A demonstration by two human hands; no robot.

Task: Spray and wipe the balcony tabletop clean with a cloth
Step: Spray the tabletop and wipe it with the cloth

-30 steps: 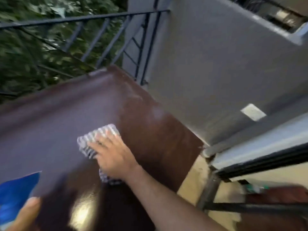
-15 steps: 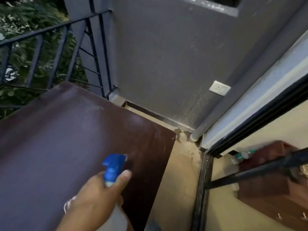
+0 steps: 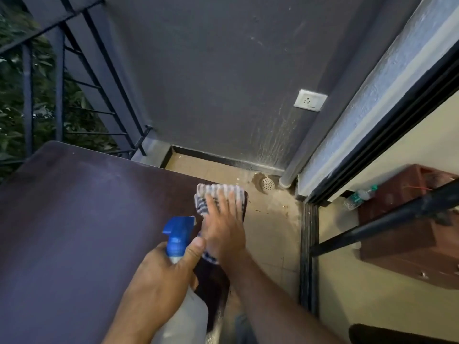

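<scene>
The dark brown tabletop [image 3: 82,219] fills the lower left of the head view. My right hand [image 3: 224,225] lies flat, fingers spread, pressing a blue-and-white striped cloth [image 3: 217,192] onto the table's far right corner. My left hand [image 3: 161,276] grips a spray bottle [image 3: 178,234] with a blue trigger head and a pale translucent body, held just left of my right wrist, nozzle pointing away over the table.
A dark metal railing [image 3: 59,70] borders the table's far side with foliage behind. A grey wall with a white socket [image 3: 310,100] stands ahead. A floor drain [image 3: 268,183], a sliding-door track [image 3: 309,244], a plastic bottle [image 3: 360,196] and a brown cabinet [image 3: 407,229] lie to the right.
The view swung right and down. My right hand with the cloth has moved from the table's middle to its far right corner; my left hand has kept hold of the spray bottle.
</scene>
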